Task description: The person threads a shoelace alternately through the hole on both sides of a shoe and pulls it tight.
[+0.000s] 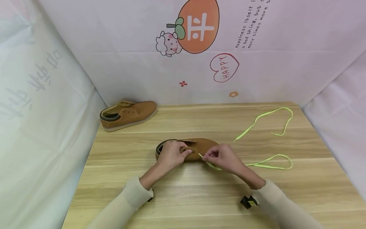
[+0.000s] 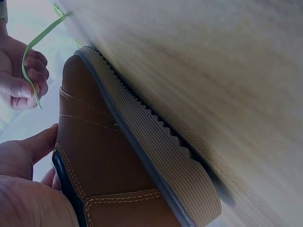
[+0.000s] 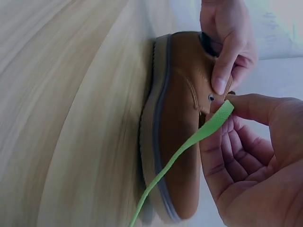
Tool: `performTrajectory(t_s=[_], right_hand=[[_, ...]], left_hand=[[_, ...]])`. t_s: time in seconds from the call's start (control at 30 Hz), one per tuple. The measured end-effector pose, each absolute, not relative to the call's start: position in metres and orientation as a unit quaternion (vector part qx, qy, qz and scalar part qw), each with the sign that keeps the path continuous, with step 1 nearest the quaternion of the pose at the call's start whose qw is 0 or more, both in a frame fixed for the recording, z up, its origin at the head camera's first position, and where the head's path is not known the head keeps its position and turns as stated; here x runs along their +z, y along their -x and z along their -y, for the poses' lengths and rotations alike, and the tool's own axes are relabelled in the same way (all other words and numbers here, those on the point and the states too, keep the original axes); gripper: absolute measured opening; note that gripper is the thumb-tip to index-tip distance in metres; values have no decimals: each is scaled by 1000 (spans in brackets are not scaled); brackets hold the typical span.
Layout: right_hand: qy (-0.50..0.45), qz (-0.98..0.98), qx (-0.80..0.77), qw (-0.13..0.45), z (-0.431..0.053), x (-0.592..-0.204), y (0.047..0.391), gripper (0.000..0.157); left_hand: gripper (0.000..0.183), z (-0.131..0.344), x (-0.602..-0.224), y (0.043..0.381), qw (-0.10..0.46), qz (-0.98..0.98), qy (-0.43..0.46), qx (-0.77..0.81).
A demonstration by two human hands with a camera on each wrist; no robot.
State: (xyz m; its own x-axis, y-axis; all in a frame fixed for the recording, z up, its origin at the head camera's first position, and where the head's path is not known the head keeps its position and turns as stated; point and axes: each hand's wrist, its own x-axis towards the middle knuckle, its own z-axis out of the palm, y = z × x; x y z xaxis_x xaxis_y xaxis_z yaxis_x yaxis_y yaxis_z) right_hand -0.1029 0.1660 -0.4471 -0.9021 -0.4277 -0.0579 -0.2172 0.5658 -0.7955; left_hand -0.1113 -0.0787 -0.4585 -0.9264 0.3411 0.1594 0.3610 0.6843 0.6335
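Observation:
A brown lace-up shoe (image 1: 206, 146) lies on the table, its toe pointing right. My left hand (image 1: 172, 154) is at the shoe's opening and pinches the near eyelet flap between thumb and fingers. An eyelet (image 3: 211, 97) shows just beside that thumb in the right wrist view. Close to the flap, my right hand (image 1: 224, 158) pinches a flat yellow-green shoelace (image 3: 182, 147) near its tip. The lace's short end points toward the eyelets. From the fingers the rest trails down past the toe and onto the table.
Another brown shoe (image 1: 143, 112), with no lace in it, stands at the back left. A second yellow-green lace (image 1: 258, 118) curves across the back right of the wooden table (image 1: 186, 197). Printed white sheets (image 1: 128, 70) enclose the back and sides.

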Motion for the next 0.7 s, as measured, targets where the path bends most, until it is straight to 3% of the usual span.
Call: performTrajectory(t_s=[0.7], right_hand=[[126,-877,-446,126,-138,-455,105,17]], left_hand=[[11,78,-459,111,23,920,192,-341]])
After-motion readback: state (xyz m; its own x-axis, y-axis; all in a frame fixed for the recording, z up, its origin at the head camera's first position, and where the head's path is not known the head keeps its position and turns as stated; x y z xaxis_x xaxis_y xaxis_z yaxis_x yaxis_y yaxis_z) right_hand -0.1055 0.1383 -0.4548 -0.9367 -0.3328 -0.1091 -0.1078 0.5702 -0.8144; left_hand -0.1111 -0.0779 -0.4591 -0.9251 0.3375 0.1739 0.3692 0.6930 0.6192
